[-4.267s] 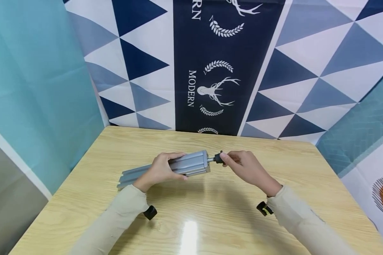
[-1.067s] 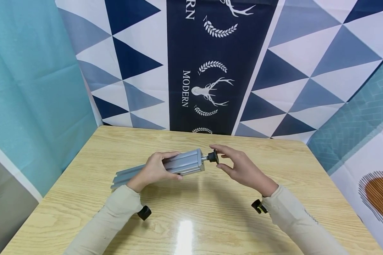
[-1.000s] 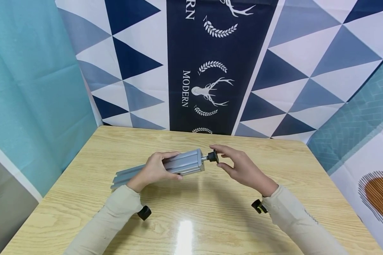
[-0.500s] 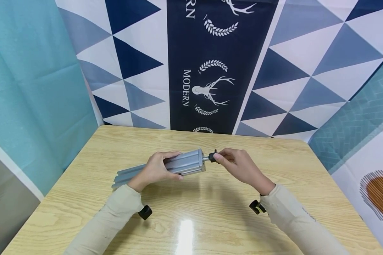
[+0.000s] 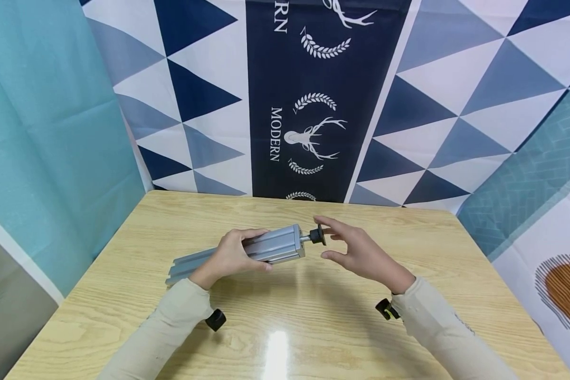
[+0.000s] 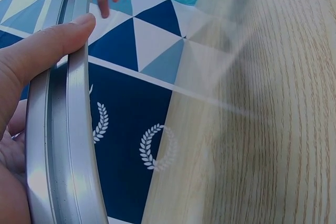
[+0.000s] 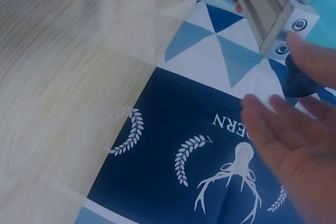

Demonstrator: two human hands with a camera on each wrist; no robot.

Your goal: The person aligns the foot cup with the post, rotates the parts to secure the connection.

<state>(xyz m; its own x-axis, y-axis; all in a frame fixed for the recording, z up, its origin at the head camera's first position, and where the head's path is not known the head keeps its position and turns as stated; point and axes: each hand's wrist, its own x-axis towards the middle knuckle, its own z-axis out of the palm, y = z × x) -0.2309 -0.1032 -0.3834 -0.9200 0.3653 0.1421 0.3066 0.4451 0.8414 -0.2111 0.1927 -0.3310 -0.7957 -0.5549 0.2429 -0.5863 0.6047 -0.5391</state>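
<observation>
A grooved aluminium profile (image 5: pixel 277 244) lies tilted, its far left end low at the table and its right end raised. My left hand (image 5: pixel 233 254) grips it from above near the middle, the thumb across its slotted face in the left wrist view. A bolted metal end plate (image 7: pixel 295 27) caps the raised end. Out of that plate sticks a threaded rod with a round black levelling foot (image 5: pixel 317 235). My right hand (image 5: pixel 363 253) is beside the foot, fingers and thumb spread apart around it without gripping.
A light wooden table (image 5: pixel 285 338) lies under both hands. Behind it hangs a patterned cloth (image 5: pixel 309 105) with triangles and a deer print; a teal curtain (image 5: pixel 52 132) hangs at the left. Black wrist devices (image 5: pixel 216 320) sit below the sleeves.
Half a second ago my right fingers pinched the black foot; now they have opened off it. Earlier they likewise pinched, then loosened. The left hand and profile have stayed nearly in place.
</observation>
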